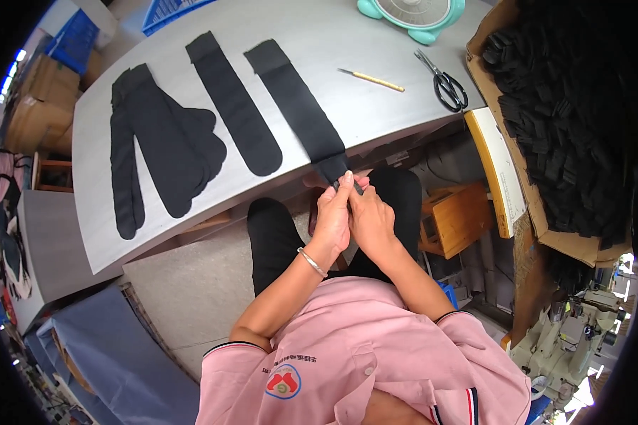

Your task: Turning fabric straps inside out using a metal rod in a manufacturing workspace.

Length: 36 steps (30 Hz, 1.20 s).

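A long black sock point(295, 103) stretches across the table toward me, and its near end hangs over the front edge. My left hand point(334, 214) and my right hand point(372, 218) meet at that end, both closed on its fabric. The fingers partly hide the gathered cloth. Another black sock point(235, 106) lies flat just to the left. Farther left, several black socks point(169, 145) overlap in a fanned pile.
A thin yellow-handled tool point(376, 80) and black-handled scissors point(448, 88) lie on the grey table point(333, 42). At right stands a cardboard box point(542, 230) heaped with black pieces point(560, 106). A wooden stool point(461, 218) is below, a turquoise fan point(418, 18) at the back.
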### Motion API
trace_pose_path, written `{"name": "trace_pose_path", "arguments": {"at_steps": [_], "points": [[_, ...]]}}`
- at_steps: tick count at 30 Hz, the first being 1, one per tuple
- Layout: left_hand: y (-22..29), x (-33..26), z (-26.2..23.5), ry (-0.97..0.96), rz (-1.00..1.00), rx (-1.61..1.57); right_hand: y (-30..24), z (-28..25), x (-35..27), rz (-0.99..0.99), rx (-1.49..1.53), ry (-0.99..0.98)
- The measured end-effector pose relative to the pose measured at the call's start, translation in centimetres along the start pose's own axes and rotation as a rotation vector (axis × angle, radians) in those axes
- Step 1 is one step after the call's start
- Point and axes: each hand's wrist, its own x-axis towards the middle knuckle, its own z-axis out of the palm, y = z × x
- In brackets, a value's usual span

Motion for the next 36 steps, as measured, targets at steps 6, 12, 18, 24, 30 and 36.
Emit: {"name": "trace_pose_path", "arguments": {"at_steps": [6, 12, 18, 24, 30, 36], "points": [[4.7, 1.4, 0.8, -0.023, 0.031, -0.001, -0.8, -3.0, 0.0, -0.097, -0.022, 0.004], [3.2, 0.7, 3.4, -0.026, 0.055, 0.023, -0.8, -1.2, 2.3, -0.032, -0.200, 0.194], [6.3, 3.7, 2.6, -0.104, 0.013, -0.014, -1.0, -2.2, 4.9, -0.100, -0.110, 0.185], [6.2, 5.5, 1.4, -0.083, 0.060, 0.017, -0.8, -2.4, 2.2, -0.054, -0.218, 0.098], [5.3, 3.4, 1.7, -0.181, -0.023, -0.023, -1.0, -1.0, 3.4, 0.007, -0.248, 0.172], [7.4, 3.3, 1.8, -0.067, 0.071, 0.039, -1.7, -3.1, 0.8, -0.053, -0.206, 0.081]]}}
